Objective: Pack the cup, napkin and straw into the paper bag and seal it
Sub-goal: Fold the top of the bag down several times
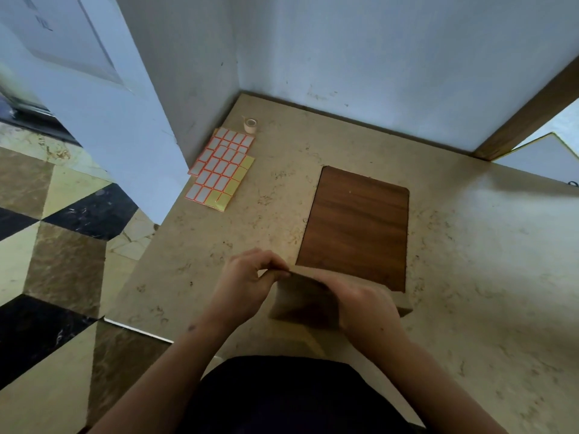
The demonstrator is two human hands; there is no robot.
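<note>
A brown paper bag (300, 300) stands near the front edge of the beige stone counter (470, 261). My left hand (247, 283) pinches the top left corner of the bag's folded rim. Over the top right part of the bag lies my right hand (363, 300), pressing on the fold. The bag's mouth looks folded closed. Cup, napkin and straw are not visible. A small roll of tape (250, 125) sits far back on the counter, beside sheets of white stickers with orange borders (221, 169).
A dark wooden board (357, 227) lies flat on the counter just behind the bag. White walls close off the back and left of the counter. To the left, the counter drops off to a tiled floor (62, 261).
</note>
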